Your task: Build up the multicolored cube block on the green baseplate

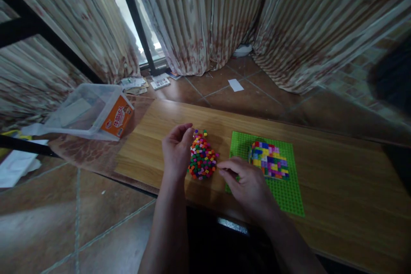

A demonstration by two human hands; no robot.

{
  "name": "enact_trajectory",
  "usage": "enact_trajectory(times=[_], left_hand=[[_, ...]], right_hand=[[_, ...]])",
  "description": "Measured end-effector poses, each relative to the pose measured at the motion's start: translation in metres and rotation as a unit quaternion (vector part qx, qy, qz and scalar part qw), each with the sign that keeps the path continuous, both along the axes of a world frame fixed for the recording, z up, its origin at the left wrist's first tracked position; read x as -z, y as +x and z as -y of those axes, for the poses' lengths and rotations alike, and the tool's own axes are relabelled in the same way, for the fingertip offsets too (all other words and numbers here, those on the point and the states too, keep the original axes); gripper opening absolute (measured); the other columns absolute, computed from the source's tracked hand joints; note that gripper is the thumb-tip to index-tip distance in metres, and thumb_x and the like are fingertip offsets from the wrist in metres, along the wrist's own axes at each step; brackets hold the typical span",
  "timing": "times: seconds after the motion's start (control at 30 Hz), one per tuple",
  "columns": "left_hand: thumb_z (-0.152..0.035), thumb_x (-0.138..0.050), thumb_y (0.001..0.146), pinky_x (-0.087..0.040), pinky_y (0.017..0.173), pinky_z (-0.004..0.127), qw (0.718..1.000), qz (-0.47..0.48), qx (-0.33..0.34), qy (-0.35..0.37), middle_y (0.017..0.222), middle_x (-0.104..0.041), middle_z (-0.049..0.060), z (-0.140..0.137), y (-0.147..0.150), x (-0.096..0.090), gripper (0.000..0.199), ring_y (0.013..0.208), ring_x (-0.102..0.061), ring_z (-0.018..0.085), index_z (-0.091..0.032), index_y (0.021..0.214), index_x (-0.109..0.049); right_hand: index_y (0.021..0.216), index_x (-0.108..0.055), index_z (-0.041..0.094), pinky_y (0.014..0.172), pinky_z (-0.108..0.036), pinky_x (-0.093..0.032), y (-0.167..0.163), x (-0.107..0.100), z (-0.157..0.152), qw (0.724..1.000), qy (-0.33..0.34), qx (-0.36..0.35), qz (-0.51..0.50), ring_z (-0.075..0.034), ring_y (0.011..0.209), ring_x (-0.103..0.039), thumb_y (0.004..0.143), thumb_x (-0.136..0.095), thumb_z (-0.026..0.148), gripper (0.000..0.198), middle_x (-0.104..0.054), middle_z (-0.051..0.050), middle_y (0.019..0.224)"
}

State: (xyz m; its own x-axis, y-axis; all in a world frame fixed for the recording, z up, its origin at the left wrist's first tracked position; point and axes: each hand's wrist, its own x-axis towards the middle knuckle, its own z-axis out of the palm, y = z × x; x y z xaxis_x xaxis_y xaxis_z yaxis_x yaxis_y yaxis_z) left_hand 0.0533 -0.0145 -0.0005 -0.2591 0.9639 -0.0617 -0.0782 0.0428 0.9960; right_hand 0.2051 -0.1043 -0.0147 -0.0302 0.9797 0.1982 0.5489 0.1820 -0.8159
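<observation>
A heap of tiny coloured building bricks (pixel 203 158) lies on the wooden table between my hands. My left hand (pixel 176 150) is at the heap's left edge, its fingers curled and thumb against the index finger; whatever they may hold is too small to make out. To the right of the heap, my right hand (pixel 248 182) has thumb and index finger pinched close to the bricks, and I cannot make out anything between them. Beyond it is a green studded baseplate (pixel 285 199), partly covered by that hand. A multicoloured block built of bricks (pixel 269 158) stands on the baseplate.
A clear plastic bin (pixel 86 107) with an orange label lies past the table's left end. The wooden table (pixel 340 197) extends to the right. Papers (pixel 159 82) and a white sheet (pixel 235 85) are on the tiled floor, before striped curtains (pixel 205 21).
</observation>
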Motion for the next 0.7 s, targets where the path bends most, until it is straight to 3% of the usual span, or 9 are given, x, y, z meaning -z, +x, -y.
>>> enact_trajectory(times=[0.27,0.7], left_hand=[[-0.029,-0.070,0.072,-0.048,0.069,0.023,1.000,-0.007,0.006,0.003,0.079,-0.071,0.003,0.000,-0.002,0.001,0.023,0.069,-0.060,0.011,-0.014,0.088,-0.073],[-0.029,-0.071,0.072,-0.048,0.069,0.023,1.000,0.014,0.023,-0.005,0.080,-0.071,0.002,0.001,-0.004,0.002,0.021,0.072,-0.061,0.012,-0.014,0.087,-0.072]], right_hand=[[0.093,-0.070,0.021,0.078,-0.032,-0.049,-0.012,0.043,-0.005,0.992,-0.013,0.059,0.108,-0.020,0.086,-0.063,0.092,-0.048,0.015,0.022,-0.069,-0.007,0.090],[0.088,-0.069,0.022,0.076,-0.033,-0.047,-0.027,0.046,-0.016,0.978,-0.037,0.095,0.183,-0.021,0.086,-0.063,0.094,-0.050,0.022,0.020,-0.068,-0.007,0.095]])
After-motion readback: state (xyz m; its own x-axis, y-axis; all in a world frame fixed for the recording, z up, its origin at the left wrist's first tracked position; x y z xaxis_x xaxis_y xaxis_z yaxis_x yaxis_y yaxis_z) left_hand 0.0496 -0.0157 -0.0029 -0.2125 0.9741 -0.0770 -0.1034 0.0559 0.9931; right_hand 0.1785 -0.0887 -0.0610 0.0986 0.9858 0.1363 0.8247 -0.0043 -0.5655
